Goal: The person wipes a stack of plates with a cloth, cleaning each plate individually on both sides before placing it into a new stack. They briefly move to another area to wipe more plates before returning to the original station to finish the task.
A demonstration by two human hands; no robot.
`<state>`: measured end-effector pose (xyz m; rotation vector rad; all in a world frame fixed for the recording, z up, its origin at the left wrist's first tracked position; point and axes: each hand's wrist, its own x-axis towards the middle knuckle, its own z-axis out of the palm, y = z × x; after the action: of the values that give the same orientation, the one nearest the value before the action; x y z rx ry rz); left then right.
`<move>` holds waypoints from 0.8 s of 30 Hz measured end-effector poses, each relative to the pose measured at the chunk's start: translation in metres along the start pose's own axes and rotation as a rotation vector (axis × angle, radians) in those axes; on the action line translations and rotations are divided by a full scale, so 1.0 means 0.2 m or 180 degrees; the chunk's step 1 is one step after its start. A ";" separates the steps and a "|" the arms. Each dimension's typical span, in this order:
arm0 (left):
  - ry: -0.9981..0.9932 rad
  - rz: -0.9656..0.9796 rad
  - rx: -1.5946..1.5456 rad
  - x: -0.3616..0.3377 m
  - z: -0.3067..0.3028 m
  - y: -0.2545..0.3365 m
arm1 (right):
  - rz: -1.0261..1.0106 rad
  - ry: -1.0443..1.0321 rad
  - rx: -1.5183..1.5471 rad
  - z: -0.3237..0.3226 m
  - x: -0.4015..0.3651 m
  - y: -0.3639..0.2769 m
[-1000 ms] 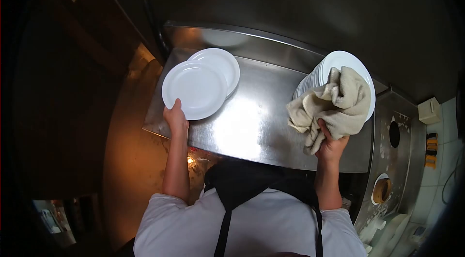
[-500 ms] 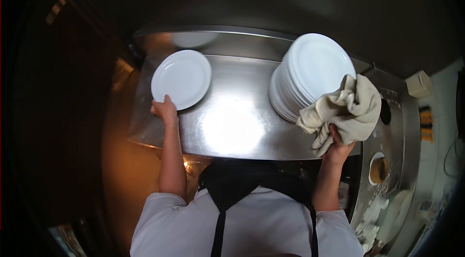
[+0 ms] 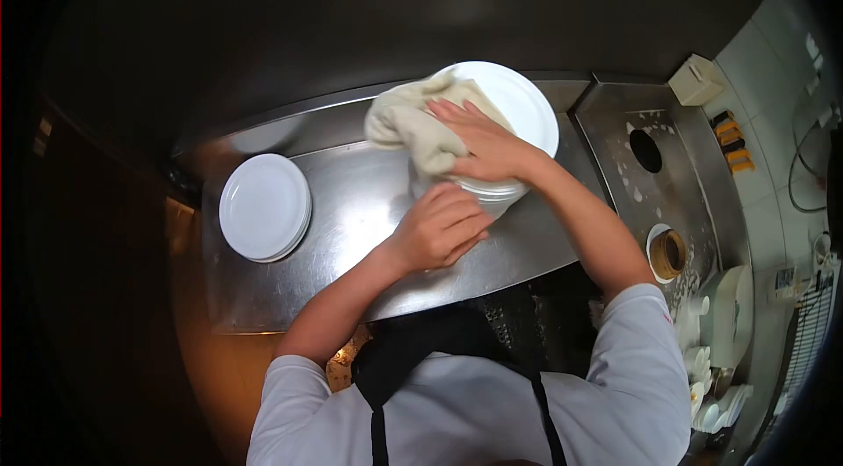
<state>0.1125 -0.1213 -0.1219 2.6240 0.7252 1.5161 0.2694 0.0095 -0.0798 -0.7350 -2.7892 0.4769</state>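
Observation:
A tall stack of white plates [image 3: 533, 115] stands on the steel counter. My right hand [image 3: 481, 143] presses a beige cloth [image 3: 399, 119] onto the top plate, with fingers stretched over the cloth and the thumb against its bunched part. In front of the stack, my left hand [image 3: 442, 227] is curled with the fingers bent in. It is slightly blurred, and I see nothing in it. A shorter stack of white plates [image 3: 263, 207] sits at the left end of the counter, apart from both hands.
The steel counter [image 3: 342, 229] has a raised back edge. To the right, a wet steel sink surface [image 3: 632, 194] has a dark round hole [image 3: 645, 151] and a brown ring-shaped object [image 3: 669, 253]. White dishes [image 3: 716, 413] lie lower right. Yellow-and-black items [image 3: 731, 141] hang on the tiled wall.
My left hand has let go of the plate at the left and moved right to the tall stack. My right hand has brought the cloth onto the top plate. The view has turned.

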 end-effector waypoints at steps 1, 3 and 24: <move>0.0000 0.0104 0.0070 0.04 0.03 -0.03 | 0.0097 -0.0024 0.0013 -0.01 0.04 0.01; 0.0018 -0.0248 0.0299 0.13 0.07 -0.11 | 0.0276 -0.0051 0.0030 -0.06 0.10 0.08; 0.0046 -0.0458 0.0942 0.02 0.21 -0.18 | 0.2407 0.1721 -0.0568 0.09 -0.37 -0.25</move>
<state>0.1347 -0.0786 -0.1501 2.6875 1.1965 1.4914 0.3056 -0.0739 -0.0886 -1.6750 -1.9977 0.1013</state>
